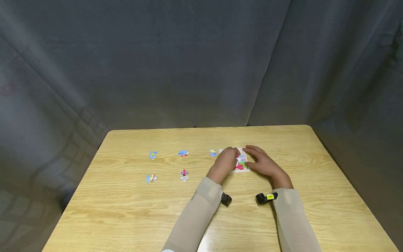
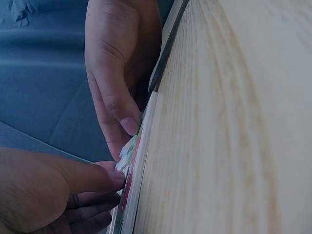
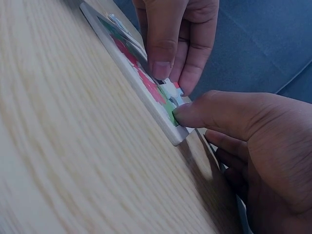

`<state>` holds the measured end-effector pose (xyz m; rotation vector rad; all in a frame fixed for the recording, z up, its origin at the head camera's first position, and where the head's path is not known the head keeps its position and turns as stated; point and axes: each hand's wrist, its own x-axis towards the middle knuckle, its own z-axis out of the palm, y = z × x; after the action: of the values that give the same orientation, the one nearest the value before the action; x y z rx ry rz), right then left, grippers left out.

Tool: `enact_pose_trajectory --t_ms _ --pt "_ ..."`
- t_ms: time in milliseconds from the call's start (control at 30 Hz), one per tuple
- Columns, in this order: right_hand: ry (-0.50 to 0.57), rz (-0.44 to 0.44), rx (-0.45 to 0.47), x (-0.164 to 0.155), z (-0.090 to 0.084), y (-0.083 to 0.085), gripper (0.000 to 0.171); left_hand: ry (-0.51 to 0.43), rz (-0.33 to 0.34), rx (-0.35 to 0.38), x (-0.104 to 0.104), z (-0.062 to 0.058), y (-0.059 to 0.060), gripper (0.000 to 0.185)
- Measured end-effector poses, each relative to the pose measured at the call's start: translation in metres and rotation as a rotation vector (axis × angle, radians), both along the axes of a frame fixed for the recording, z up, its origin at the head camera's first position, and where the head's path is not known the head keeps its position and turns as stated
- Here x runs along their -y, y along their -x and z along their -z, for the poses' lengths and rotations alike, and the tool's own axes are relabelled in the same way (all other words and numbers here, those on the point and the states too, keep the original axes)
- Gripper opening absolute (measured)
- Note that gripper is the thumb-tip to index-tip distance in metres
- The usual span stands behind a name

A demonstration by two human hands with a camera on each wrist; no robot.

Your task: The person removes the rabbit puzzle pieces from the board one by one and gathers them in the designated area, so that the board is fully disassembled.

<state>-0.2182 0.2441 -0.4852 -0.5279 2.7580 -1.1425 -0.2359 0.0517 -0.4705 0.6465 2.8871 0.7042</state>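
Observation:
A small square jigsaw puzzle in a pale frame (image 1: 241,171) lies on the wooden table, showing red, green and white printed areas. Over its left part, my left hand (image 1: 225,162) is bent down, thumb and fingertips pinching a puzzle piece (image 3: 178,87) with white, red and blue on it. My right hand (image 1: 263,163) rests at the frame's right side, fingers extended and spread from the thumb. Its thumb (image 3: 190,114) presses near a corner, on the green area. Another piece edge (image 3: 124,29) sticks up at the far side of the puzzle. The left hand covers much of the picture.
Loose puzzle pieces lie left of the frame: a blue and yellow one (image 1: 212,153), a blue and red one (image 1: 183,153), a blue one with yellow (image 1: 153,155), a striped one (image 1: 151,178) and a face piece (image 1: 184,175). Dark curtains (image 1: 176,70) surround the table.

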Motion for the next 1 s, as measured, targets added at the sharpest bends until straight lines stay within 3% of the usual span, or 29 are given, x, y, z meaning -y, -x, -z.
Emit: enact_pose_trajectory --t_ms 200,767,1000 --pt "-0.002 -0.013 -0.002 -0.002 0.000 0.000 0.062 -0.001 -0.018 0.035 -0.003 0.001 0.002 0.025" --pt "-0.001 -0.022 -0.018 -0.001 0.005 0.005 0.062 0.001 -0.042 0.022 0.001 -0.002 -0.002 0.023" --pt "-0.004 -0.009 -0.011 -0.002 0.006 0.005 0.062 -0.033 -0.026 0.023 0.010 -0.010 -0.006 0.024"
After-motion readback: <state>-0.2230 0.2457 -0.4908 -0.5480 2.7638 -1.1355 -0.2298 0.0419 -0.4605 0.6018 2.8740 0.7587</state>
